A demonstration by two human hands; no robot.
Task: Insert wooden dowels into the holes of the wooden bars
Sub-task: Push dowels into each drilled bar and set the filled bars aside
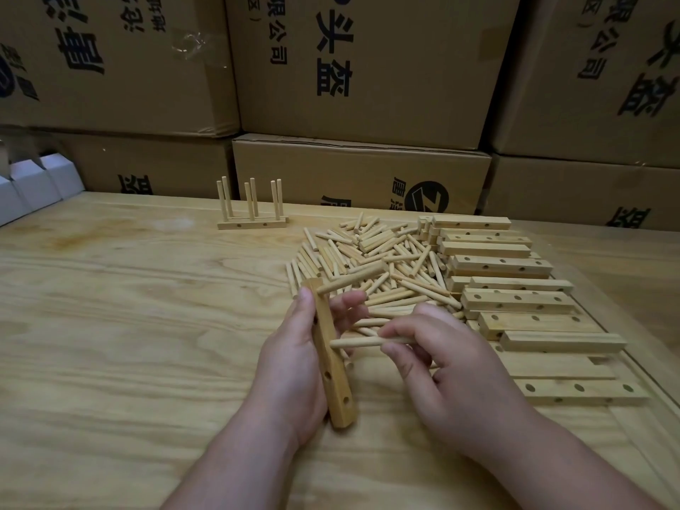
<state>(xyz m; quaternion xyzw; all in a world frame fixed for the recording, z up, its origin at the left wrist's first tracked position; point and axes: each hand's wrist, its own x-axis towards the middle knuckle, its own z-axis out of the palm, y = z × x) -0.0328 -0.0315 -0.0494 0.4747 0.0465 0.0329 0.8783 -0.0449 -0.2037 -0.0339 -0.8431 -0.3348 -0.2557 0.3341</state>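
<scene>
The left hand [294, 358] grips a wooden bar [333, 366] upright above the table [128, 325], one dowel [349, 279] already seated at its top. The right hand [452, 366] pinches a second dowel [368, 342], its tip touching the bar's middle. Bare tabletop lies left; the dowel pile [375, 259] and stacked bars [515, 296] crowd the right edge.

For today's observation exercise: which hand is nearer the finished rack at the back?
Left. The left hand lies below the rack; the right hand sits farther right.
</scene>
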